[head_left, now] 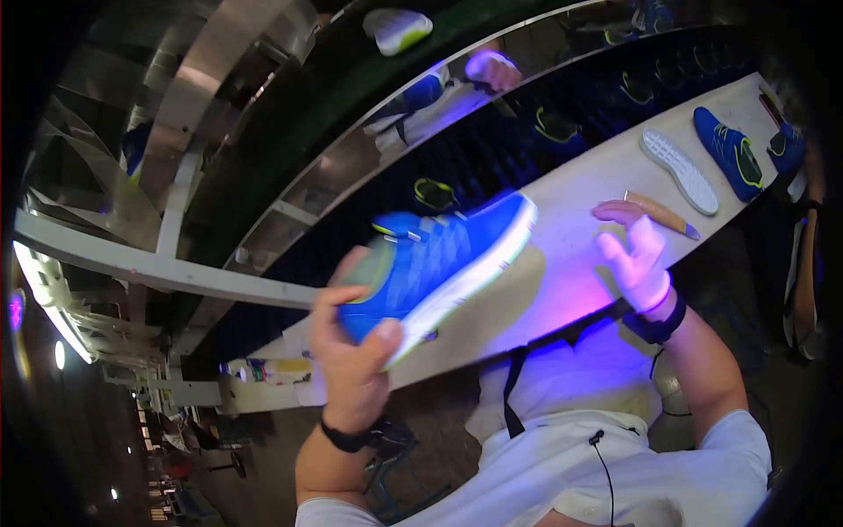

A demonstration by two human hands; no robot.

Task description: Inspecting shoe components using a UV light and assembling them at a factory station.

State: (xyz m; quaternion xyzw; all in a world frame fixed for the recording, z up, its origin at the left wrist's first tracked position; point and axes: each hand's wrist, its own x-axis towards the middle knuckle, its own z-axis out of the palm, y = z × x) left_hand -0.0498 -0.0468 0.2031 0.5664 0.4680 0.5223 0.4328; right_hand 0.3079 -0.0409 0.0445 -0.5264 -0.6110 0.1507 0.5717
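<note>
My left hand (354, 351) grips a blue sports shoe (430, 268) by its heel end, thumb against the white sole edge. The shoe is tilted above the pale bench with its toe pointing up and right, slightly smeared by motion. Over the bench to its right, my right hand (639, 259), partly covered by a white glove, has its fingers apart and holds nothing. Just beyond its fingertips lies a tan, tapered hand tool (663, 216) with a dark tip; whether the fingers touch it I cannot tell.
Farther right on the bench (580, 220) lie a loose white sole (680, 171) and a blue shoe (729, 151). Several dark shoes line the rack behind, one with a yellow-green collar (435, 193). A white metal bar (167, 263) crosses at left. Another shoe (399, 31) sits up high.
</note>
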